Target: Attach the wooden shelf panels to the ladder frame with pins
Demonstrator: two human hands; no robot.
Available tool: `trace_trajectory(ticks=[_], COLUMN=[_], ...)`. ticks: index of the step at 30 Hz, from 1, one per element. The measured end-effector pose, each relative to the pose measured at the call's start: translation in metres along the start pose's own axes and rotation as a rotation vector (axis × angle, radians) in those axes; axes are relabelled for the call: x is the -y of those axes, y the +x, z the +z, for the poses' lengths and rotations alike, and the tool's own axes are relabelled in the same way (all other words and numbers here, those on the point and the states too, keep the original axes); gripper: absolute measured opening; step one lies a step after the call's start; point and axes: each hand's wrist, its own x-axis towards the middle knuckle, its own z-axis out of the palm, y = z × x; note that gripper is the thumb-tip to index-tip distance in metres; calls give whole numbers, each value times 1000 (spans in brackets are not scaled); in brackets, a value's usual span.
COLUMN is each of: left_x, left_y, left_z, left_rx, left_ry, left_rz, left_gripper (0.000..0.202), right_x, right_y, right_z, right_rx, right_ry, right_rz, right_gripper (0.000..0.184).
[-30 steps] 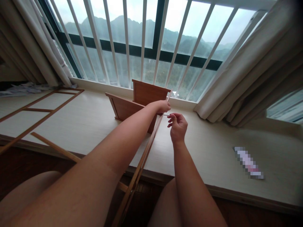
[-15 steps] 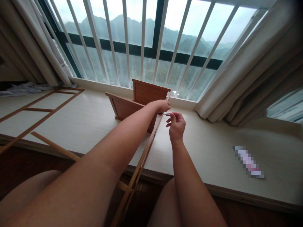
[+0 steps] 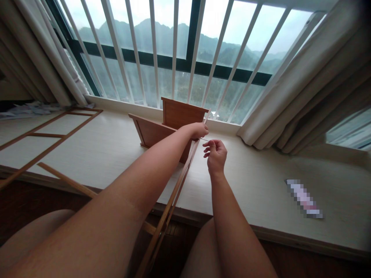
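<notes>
A wooden frame (image 3: 177, 186) slants up from between my legs across the ledge, with brown panels joined near its far end. My left hand (image 3: 199, 130) is closed around the frame's far part, beside the upright panel (image 3: 185, 112); its fingertips are partly hidden. The lower panel (image 3: 153, 130) lies partly behind my left forearm. Just right of the frame, my right hand (image 3: 216, 154) pinches a thin metal rod, perhaps a hex key (image 3: 205, 139). The rod points left at the frame's side; whether its tip sits in a screw is too small to tell.
A second wooden frame (image 3: 63, 136) with crossbars lies at the ledge's left. Another wooden bar (image 3: 66, 179) crosses the front edge. A blurred flat packet (image 3: 304, 199) rests on the right of the pale ledge (image 3: 249, 197). Barred windows and curtains (image 3: 278, 112) stand behind.
My right hand's fingers have shifted slightly, and the metal rod looks thinner and a little more tilted. My left hand and the wooden frame stay almost where they were.
</notes>
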Motion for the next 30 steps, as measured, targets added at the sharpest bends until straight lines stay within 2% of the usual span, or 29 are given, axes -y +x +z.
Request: trace_trajectory(ticks=[18,25,30], left_x=[1,-1,-1], left_y=[1,-2,-2], left_z=[-1,-2,-2], left_rx=[-6,-6,-7], left_ry=[18,13,9], left_rz=[9,6,5], left_gripper=[29,29,29], right_x=[3,0,-2], right_y=[-3,-1,-1], right_z=[-3,-9,-11], right_rx=[69,84,89], right_ry=[-74,-254,-296], right_rz=[-13,-110,-168], right_gripper=[27,27,26])
